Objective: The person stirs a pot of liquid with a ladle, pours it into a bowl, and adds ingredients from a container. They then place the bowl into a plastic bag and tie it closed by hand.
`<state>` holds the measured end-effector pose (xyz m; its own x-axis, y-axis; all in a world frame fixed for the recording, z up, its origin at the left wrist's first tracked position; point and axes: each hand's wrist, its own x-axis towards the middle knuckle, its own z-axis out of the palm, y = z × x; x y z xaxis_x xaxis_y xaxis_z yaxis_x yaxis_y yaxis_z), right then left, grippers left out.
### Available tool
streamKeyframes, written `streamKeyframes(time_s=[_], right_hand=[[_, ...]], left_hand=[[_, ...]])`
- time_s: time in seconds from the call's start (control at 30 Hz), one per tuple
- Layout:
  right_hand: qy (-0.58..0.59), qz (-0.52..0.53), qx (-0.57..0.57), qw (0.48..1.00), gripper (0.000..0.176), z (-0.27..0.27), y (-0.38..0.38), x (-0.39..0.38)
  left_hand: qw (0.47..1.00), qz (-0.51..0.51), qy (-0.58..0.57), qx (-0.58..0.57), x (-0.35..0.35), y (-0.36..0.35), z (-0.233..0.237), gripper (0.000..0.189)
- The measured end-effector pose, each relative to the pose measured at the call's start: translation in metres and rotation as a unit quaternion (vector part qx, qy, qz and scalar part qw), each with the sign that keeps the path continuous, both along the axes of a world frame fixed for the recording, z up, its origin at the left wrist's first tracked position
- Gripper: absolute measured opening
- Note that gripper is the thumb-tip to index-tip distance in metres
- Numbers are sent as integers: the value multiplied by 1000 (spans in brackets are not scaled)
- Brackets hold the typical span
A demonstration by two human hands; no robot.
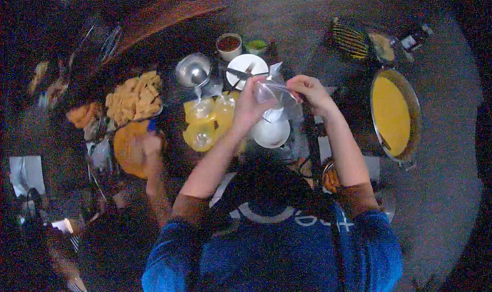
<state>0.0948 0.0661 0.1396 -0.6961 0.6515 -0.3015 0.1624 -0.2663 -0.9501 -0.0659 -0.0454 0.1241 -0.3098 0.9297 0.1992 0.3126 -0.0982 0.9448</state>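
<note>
My left hand [250, 106] and my right hand [313, 93] are raised over the table, both pinching the upper edge of a clear plastic bag [270, 91]. The bag hangs between them, thin and crinkled. Just beneath it is a white bowl [272, 134]. Behind the bag lies a white plate [241, 65] with a dark-handled utensil [238, 74] across it. To the left of my left hand, clear rounded containers or bags [201, 112] lie on something yellow; their contents are hard to make out.
A large pan of yellow liquid [390, 112] stands at right. At left are a pile of tan pieces [134, 98] and an orange round item [125, 151], with another person's blurred hand [152, 144] over it. A metal bowl [193, 66] and a reddish-brown-filled cup [228, 43] stand behind.
</note>
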Motion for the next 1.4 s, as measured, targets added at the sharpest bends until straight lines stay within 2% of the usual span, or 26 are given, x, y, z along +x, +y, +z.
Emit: streamKeyframes(time_s=[0.1, 0.2, 0.3, 0.33, 0.43, 0.47, 0.57, 0.6, 0.7, 0.8, 0.9, 1.0, 1.03, 1.07, 1.1, 1.13, 1.2, 1.23, 1.3, 1.33, 1.4], right_hand=[[11, 1, -95, 995, 18, -3, -9, -8], [-16, 12, -67, 998, 20, -6, -17, -18], [-11, 118, 82, 989, 19, -25, -5, -19], [-9, 121, 87, 989, 18, -29, -1, -20], [-13, 114, 88, 989, 16, -31, 7, -17], [-22, 106, 77, 991, 14, -28, 7, -15], [-17, 116, 65, 991, 12, -30, 4, -4], [-10, 125, 64, 990, 11, -33, 2, 1], [21, 123, 39, 991, 11, -59, -3, 10], [69, 158, 13, 985, 13, -71, -16, 14], [28, 211, -3, 977, 9, -45, -17, 16], [36, 187, -5, 982, 10, -60, 11, 19], [-21, 120, -25, 992, 11, -30, 14, 22], [-46, 61, 63, 995, 10, -52, 33, 26], [-71, 2, 151, 986, 10, -78, 56, 30], [-101, -6, 229, 968, 10, -90, 64, 33], [-158, -22, 379, 911, 9, -104, 73, 40], [-124, -8, 291, 949, 10, -102, 69, 43], [-50, 19, 107, 993, 12, -101, 60, 49], [15, 75, 24, 997, 23, -111, 66, 54], [31, 76, 75, 994, 32, -135, 60, 65]], left_hand=[[998, -7, 67, 14, -7, -12, -4, 63], [991, 13, 128, -22, -9, -20, -6, 66], [986, 22, 167, 13, -16, -16, -32, 68], [987, 28, 158, -6, -13, -19, -21, 64], [998, 17, 58, 31, -31, 4, -57, 56], [996, 82, 4, -30, -29, -3, -36, 44], [986, 162, -46, -9, -31, -16, -28, 36], [991, 128, -14, -17, -19, -21, -32, 27], [963, -15, -169, -211, 35, -27, 0, 24], [940, -47, -263, -211, 53, -22, -22, 21], [920, -36, -337, -196, 55, -21, -11, 21], [942, -17, -285, -174, 29, -15, -30, 14], [949, -7, -270, -160, 20, -17, -38, 12], [984, 53, -74, -150, 17, -23, -36, 11], [977, 111, 126, -134, 16, -30, -32, 11], [927, 162, 320, -111, 19, -35, -28, 12], [932, 127, 319, -115, 39, -48, -13, 17], [934, 110, 319, -117, 46, -51, -10, 21], [893, 135, 407, -136, 43, -56, -17, 30], [870, 148, 448, -142, 40, -57, -20, 34], [872, 181, 445, -94, 39, -55, -19, 42]])
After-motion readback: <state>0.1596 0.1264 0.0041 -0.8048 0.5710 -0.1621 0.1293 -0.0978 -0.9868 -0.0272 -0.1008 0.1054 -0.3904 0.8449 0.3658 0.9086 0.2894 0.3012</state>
